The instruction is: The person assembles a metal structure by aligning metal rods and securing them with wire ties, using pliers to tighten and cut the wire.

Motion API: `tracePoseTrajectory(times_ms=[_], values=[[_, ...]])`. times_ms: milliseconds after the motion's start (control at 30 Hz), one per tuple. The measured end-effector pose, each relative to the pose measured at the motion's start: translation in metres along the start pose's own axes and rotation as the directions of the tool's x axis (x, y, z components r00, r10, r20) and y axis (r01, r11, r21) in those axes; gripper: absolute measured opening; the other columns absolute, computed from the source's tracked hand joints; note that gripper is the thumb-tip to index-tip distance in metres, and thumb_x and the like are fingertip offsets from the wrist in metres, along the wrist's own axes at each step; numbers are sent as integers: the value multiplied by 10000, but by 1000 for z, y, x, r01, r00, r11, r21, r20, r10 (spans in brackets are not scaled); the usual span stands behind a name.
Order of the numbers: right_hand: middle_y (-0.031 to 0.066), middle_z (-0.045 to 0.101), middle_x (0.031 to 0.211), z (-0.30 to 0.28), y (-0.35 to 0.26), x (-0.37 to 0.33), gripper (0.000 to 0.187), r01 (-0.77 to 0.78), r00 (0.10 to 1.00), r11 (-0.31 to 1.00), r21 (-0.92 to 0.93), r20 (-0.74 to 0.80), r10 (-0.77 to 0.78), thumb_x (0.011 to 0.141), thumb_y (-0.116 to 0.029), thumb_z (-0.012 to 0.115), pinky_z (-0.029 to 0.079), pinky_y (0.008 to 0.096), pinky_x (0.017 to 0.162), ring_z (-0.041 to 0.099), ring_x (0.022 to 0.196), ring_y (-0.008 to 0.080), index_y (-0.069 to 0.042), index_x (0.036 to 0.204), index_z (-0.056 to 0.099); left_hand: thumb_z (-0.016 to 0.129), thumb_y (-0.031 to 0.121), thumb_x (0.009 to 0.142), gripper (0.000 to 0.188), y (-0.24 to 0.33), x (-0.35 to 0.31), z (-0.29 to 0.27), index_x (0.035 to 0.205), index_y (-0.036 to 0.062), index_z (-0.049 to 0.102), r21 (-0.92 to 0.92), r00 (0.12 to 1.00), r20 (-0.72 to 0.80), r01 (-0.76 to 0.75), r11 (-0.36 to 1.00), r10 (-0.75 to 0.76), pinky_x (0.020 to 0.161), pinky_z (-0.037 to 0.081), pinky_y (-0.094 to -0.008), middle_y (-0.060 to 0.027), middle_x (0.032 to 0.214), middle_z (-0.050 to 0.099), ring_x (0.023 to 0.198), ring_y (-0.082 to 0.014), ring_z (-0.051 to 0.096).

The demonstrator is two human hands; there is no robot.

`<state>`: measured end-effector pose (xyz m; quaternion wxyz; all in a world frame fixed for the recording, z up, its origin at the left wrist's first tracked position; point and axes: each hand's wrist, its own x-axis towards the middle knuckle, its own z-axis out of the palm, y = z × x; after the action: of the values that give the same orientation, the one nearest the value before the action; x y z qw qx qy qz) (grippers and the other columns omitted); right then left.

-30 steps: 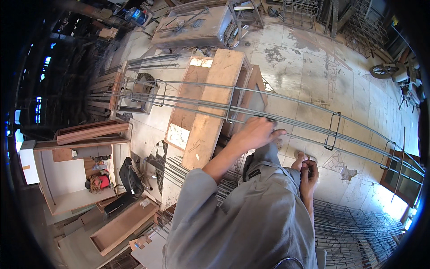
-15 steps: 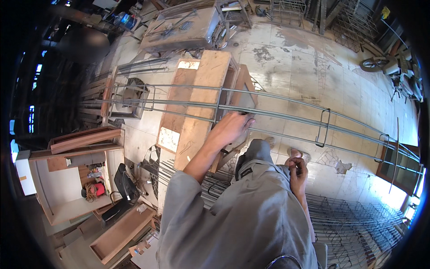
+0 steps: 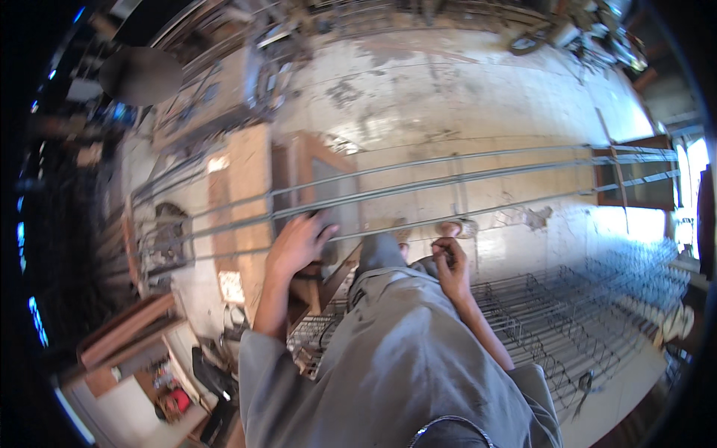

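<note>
A long rebar cage (image 3: 418,184), made of thin steel rods joined by rectangular stirrups, runs across in front of me from left to right. My left hand (image 3: 293,246) is at its near side, fingers curled onto the rods; the picture is blurred there and the fingertips look dark. Beneath that stretch stands a wooden cabinet-like piece (image 3: 250,168) with a pale brown top. To the right, my right hand (image 3: 452,269) hovers in front of my body, apart from the rods, with thumb and fingers pinched together. Whatever may be between them is too small to name.
More wire cages (image 3: 553,306) lie stacked at the near right. A dark-framed panel (image 3: 635,175) stands under the cage's right end. At lower left is an open wooden cabinet (image 3: 127,403) with odds and ends inside. A motorcycle (image 3: 590,37) is parked at the far right.
My view has swung to the right, so the surroundings shift left. My left hand stays at the rods, near the wooden piece. My right hand remains pinched in front of me.
</note>
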<state>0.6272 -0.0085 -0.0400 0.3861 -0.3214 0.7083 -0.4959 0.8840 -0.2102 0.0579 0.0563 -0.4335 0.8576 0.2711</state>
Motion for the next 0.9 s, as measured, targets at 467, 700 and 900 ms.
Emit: tracePoseTrajectory(times_ms=[467, 700, 900], values=[[17, 596, 961, -11, -4, 13, 149, 147, 972, 988, -38, -181, -152, 989, -100, 558, 451, 204, 639, 527, 773, 54, 1, 1097, 581, 635, 261, 911, 247, 149, 67, 51, 1023, 51, 701, -311, 978, -134, -197, 930, 162, 734, 536, -415, -160, 915, 712, 826, -343, 688], [69, 630, 823, -17, -28, 16, 163, 132, 954, 977, -167, -245, -171, 985, -121, 575, 470, 228, 541, 566, 617, 73, 28, 1049, 592, 662, 249, 888, 277, 148, 99, 58, 990, -2, 718, -521, 987, 23, -124, 844, 159, 732, 526, -358, -184, 843, 707, 783, -297, 698], [82, 634, 817, -16, -24, 20, 165, 151, 942, 967, -205, -268, -204, 983, -133, 582, 468, 232, 526, 578, 601, 80, 26, 1025, 591, 658, 232, 881, 252, 153, 112, 60, 956, -1, 720, -555, 983, -15, -160, 816, 183, 700, 528, -387, -182, 822, 699, 742, -324, 687]])
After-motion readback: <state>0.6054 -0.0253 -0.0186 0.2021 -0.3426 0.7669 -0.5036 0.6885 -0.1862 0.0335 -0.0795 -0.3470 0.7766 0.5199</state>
